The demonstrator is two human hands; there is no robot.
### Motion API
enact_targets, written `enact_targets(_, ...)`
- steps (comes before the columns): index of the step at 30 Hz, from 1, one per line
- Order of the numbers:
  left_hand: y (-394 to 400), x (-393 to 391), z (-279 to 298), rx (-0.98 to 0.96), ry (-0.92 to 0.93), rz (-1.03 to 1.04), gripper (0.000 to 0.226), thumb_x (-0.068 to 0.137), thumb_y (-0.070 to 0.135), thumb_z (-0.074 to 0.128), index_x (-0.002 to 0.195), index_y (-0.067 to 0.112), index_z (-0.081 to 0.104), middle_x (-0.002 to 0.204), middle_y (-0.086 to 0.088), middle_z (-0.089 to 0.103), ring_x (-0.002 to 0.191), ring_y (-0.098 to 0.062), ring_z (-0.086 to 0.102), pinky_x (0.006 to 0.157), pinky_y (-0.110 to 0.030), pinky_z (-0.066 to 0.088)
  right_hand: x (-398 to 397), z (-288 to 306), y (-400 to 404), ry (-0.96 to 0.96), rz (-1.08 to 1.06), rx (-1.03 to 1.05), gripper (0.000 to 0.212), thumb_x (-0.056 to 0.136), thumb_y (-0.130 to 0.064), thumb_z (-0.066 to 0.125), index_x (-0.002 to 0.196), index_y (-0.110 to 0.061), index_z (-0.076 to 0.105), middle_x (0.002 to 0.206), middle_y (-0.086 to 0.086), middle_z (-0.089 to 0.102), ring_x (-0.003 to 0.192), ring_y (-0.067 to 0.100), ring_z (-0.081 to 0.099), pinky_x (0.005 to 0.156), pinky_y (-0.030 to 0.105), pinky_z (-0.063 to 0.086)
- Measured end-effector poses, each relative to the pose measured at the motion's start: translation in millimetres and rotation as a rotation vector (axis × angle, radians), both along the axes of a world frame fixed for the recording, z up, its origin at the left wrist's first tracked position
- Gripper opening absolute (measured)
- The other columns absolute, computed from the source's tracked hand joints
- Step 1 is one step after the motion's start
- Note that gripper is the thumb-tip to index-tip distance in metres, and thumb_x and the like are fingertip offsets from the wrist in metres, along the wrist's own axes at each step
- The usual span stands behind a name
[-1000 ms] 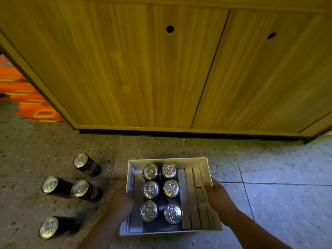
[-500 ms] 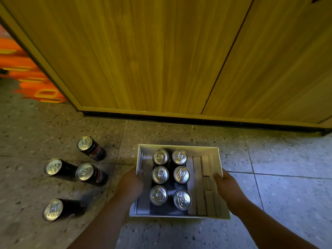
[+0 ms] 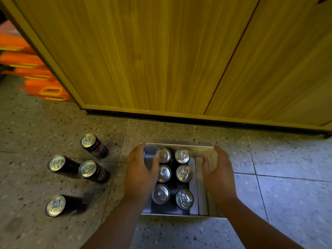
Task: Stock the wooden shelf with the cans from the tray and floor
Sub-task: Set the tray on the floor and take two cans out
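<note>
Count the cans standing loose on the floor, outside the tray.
4, all left of the tray: one nearest the cabinet, two side by side behind it, one nearest the person.

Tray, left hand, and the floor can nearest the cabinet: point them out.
Tray [image 3: 179, 145]: head view, bare far rim.
Left hand [image 3: 140, 174]: head view, back of hand.
Floor can nearest the cabinet [image 3: 88, 140]: head view, silver top.

Speckled floor [image 3: 287, 203], tray [image 3: 179, 145], four cans [image 3: 93, 170], perhaps upright

We see dark cans [image 3: 93, 147] with silver tops, a white tray [image 3: 179, 146], yellow-brown grained cabinet doors [image 3: 143, 51], grey speckled floor [image 3: 287, 194].
</note>
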State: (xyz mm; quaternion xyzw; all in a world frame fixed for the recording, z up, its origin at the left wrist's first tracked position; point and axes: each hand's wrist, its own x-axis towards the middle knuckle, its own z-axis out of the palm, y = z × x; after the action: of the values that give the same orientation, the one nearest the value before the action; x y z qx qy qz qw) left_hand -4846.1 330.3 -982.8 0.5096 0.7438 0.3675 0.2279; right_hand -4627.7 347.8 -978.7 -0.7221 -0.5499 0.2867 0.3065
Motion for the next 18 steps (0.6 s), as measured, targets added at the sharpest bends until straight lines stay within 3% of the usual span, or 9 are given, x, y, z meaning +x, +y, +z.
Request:
enact_targets(2,3.4,7.6,-5.5,-0.124,-0.086,-0.005,0.056,0.085,0.053,0.064,0.133,0.029,0.046,0.133,0.007,0.055,0.123,-0.013,0.051,0.097,-0.038,0.049,-11.2,-4.1,0.5,0.046,0.037,-0.042,0.054,0.093,-0.041,0.054,0.143,-0.027,0.041,0.137,-0.006,0.051,0.126,0.012,0.049,0.102,0.034,0.044)
enact_targets(4,8.6,16.9,-8.7,-0.207,-0.153,-0.013,0.062,0.078,0.058,0.067,0.130,0.033,0.047,0.128,0.009,0.057,0.118,-0.012,0.055,0.095,-0.040,0.051,-22.7,-7.1,1.3,0.073,0.085,-0.092,0.056,0.091,-0.046,0.056,0.142,-0.028,0.042,0.133,-0.009,0.054,0.121,0.010,0.052,0.099,0.036,0.047)
enact_targets(6,13.1,23.8,-14.6,-0.224,-0.186,-0.023,0.053,0.071,0.056,0.070,0.119,0.039,0.051,0.114,0.014,0.063,0.106,-0.007,0.061,0.087,-0.038,0.056,-33.1,-9.0,3.1,0.131,0.106,-0.146,0.054,0.091,-0.041,0.062,0.140,-0.029,0.043,0.127,-0.013,0.054,0.117,0.007,0.052,0.094,0.026,0.045)
enact_targets(9,15.1,28.2,-18.6,-0.261,-0.171,-0.048,0.046,0.069,0.044,0.072,0.111,0.042,0.053,0.104,0.016,0.065,0.096,-0.002,0.063,0.082,-0.033,0.057,-43.9,-11.0,6.0,0.210,0.105,-0.206,0.041,0.089,-0.031,0.068,0.124,-0.037,0.046,0.104,-0.025,0.055,0.095,-0.011,0.055,0.079,0.009,0.043)
enact_targets(11,16.3,30.5,-17.6,-0.274,-0.195,-0.042,0.044,0.068,0.039,0.072,0.109,0.041,0.055,0.103,0.016,0.066,0.094,-0.001,0.063,0.081,-0.031,0.057,-47.9,-17.7,9.5,0.219,0.105,-0.207,0.038,0.085,-0.028,0.069,0.118,-0.035,0.051,0.100,-0.023,0.060,0.091,-0.015,0.057,0.078,0.014,0.050)
enact_targets(14,21.2,32.7,-17.7,-0.294,-0.246,-0.020,0.042,0.066,0.035,0.073,0.105,0.039,0.057,0.098,0.016,0.068,0.090,-0.002,0.065,0.079,-0.032,0.058,-51.7,-27.0,15.5,0.224,0.119,-0.223,0.043,0.076,-0.033,0.069,0.116,-0.034,0.055,0.100,-0.014,0.067,0.090,-0.001,0.064,0.078,0.028,0.057)
enact_targets(18,27.8,34.4,-24.1,-0.259,-0.325,0.006,0.031,0.065,0.024,0.072,0.094,0.033,0.063,0.084,0.011,0.072,0.079,-0.003,0.069,0.070,-0.032,0.060,-55.2,-33.4,25.3,0.217,0.119,-0.231,0.033,0.071,-0.024,0.069,0.100,-0.036,0.059,0.090,-0.012,0.068,0.082,0.002,0.065,0.069,0.026,0.055)
